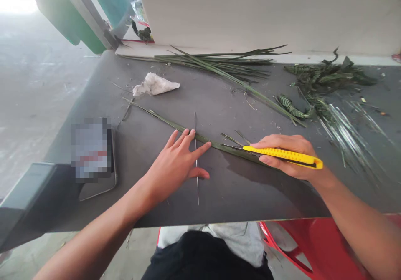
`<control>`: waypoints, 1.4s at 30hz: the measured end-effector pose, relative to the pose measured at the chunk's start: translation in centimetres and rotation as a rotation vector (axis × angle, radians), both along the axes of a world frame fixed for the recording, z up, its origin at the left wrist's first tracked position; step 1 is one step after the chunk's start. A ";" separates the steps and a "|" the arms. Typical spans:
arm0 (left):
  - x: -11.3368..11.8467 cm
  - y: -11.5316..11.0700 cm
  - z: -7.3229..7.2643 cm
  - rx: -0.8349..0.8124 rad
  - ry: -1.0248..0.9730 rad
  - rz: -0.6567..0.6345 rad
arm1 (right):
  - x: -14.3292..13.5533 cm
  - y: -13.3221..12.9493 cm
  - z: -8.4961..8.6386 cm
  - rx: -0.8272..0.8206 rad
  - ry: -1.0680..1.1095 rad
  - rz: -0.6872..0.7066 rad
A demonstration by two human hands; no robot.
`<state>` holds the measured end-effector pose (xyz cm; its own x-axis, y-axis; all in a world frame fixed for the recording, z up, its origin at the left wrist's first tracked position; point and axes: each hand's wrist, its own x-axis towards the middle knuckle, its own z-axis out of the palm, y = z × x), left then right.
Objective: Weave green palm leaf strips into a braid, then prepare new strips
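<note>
A long green leaf strip lies slantwise across the grey table. My left hand presses on it, fingers spread and fingertips touching the leaf. Under that hand a thin straight wire crosses the leaf from back to front. My right hand grips a yellow box cutter, its blade extended to the left and touching or just above the leaf. Short leaf slivers stick up beside the blade. The leaf's right end passes beneath my right hand and is partly hidden.
Long leaves are piled at the back, near crumpled white tissue. Woven dark green leaf pieces and several loose wires lie on the right. A phone, partly pixelated, is at left. A red chair stands by the front edge.
</note>
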<state>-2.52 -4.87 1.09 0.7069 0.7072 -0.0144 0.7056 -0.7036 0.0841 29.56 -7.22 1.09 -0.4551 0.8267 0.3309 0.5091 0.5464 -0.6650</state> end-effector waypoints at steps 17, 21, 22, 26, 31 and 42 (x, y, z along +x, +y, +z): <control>-0.2 0.0 -0.5 0.051 -0.037 -0.031 | 1.6 -1.9 -0.7 -0.001 -0.024 -0.076; -0.2 0.0 -0.5 0.049 -0.044 -0.031 | 1.8 -2.1 -0.6 -0.003 -0.024 -0.073; -0.2 0.0 -0.4 0.048 -0.042 -0.030 | 1.9 -2.1 -0.6 -0.002 -0.025 -0.070; -0.1 0.0 -0.3 0.029 -0.035 -0.019 | 2.3 -2.1 -0.5 0.005 -0.027 -0.047; -0.1 0.0 -0.2 0.007 -0.022 -0.006 | 3.0 -2.0 -0.4 0.006 -0.012 -0.008; 0.0 0.0 -0.1 -0.032 -0.023 0.010 | 4.5 -2.4 -0.4 -0.022 -0.011 -0.005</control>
